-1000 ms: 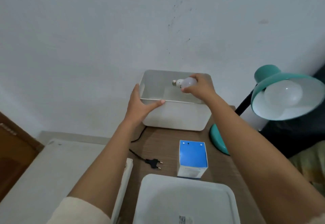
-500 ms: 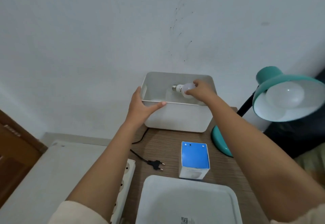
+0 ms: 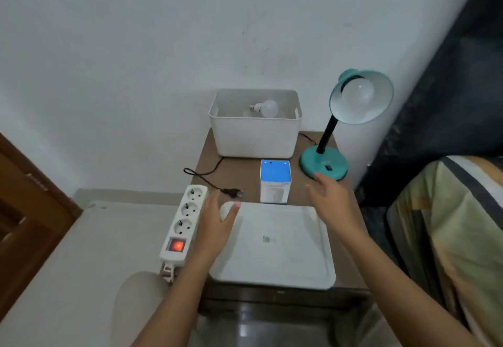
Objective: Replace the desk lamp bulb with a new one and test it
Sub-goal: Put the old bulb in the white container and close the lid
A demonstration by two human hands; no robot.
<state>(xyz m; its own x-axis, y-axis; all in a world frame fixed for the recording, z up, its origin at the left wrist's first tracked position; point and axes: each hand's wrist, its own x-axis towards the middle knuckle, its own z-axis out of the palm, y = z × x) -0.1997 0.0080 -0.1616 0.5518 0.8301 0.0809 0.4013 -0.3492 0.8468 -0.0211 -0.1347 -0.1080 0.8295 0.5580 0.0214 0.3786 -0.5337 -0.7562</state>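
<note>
1. Teal desk lamp [image 3: 324,168] stands at the table's far right, shade tilted toward the viewer; a bulb [image 3: 358,96] sits screwed in its socket, unlit.
2. White bin [image 3: 254,140] against the wall holds one loose bulb [image 3: 268,108] lying on its side, probably the discarded one.
3. Blue-topped carton [image 3: 275,180] stands between bin and lid; its contents cannot be seen.
4. White lid [image 3: 275,248] lies flat at the near edge.
5. Plug [image 3: 231,192] lies unconnected just beside the power strip [image 3: 185,218], whose switch glows red; testing likely awaits plugging in.
6. Left hand [image 3: 217,218] hovers over the lid's corner, fingers spread, holding nothing.
7. Right hand [image 3: 330,197] hovers near the lamp base, likewise spread and empty.
</note>
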